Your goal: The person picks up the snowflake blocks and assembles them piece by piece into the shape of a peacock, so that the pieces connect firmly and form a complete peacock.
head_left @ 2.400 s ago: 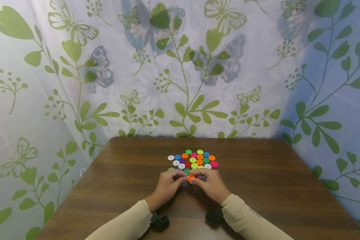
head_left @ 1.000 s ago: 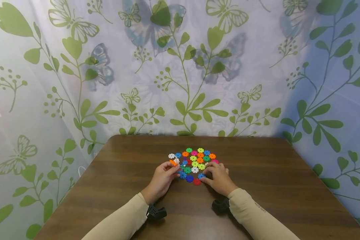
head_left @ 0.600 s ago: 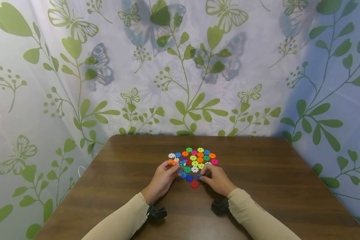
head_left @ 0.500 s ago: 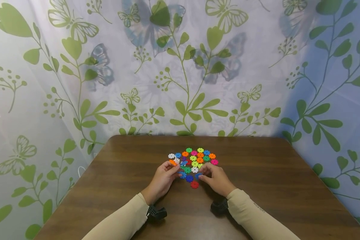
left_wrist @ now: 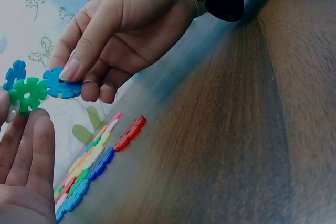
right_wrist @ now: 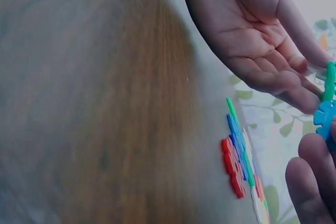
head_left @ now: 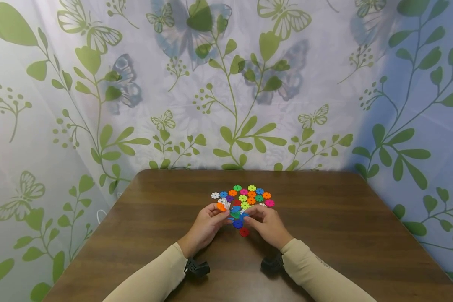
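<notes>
My left hand point(head_left: 205, 226) pinches a small joined piece of notched flower-shaped plastic discs. An orange disc point(head_left: 220, 206), a green disc point(left_wrist: 29, 95) and a blue disc point(left_wrist: 16, 74) show on it, with some white beside the fingers. In my right hand point(head_left: 268, 226), thumb and fingers pinch another blue disc point(left_wrist: 60, 83). Its edge is right at the green disc's edge in the left wrist view. Both hands are raised over the near side of the loose discs. The left fingertips hide part of the joined piece.
Loose flower discs in many colours lie flat on the brown wooden table point(head_left: 151, 235), spread beyond the hands. A red disc point(head_left: 244, 232) lies nearest the person, with a dark blue disc point(head_left: 238, 224) just behind it. A patterned curtain point(head_left: 226, 138) hangs behind the table.
After the hands parted, the right hand took a blue disc from the table's right side and brought it left to the left hand's piece. The red disc shifted slightly toward the person.
</notes>
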Available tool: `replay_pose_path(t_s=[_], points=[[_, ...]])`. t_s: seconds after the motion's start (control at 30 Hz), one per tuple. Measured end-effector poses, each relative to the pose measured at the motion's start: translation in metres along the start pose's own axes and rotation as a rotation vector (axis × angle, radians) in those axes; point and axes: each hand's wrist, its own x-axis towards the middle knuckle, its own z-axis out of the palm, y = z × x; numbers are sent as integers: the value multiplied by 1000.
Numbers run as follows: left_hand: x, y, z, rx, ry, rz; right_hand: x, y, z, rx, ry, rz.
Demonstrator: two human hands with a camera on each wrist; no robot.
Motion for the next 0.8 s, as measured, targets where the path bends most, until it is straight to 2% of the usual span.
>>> replay_pose_path(t_s=[0.37,0.8], points=[[-2,1,1,17,-59,7,-2,-6,6,134,9,36],[-1,5,-7,157,-85,-37,-3,-7,5,37,26,36]])
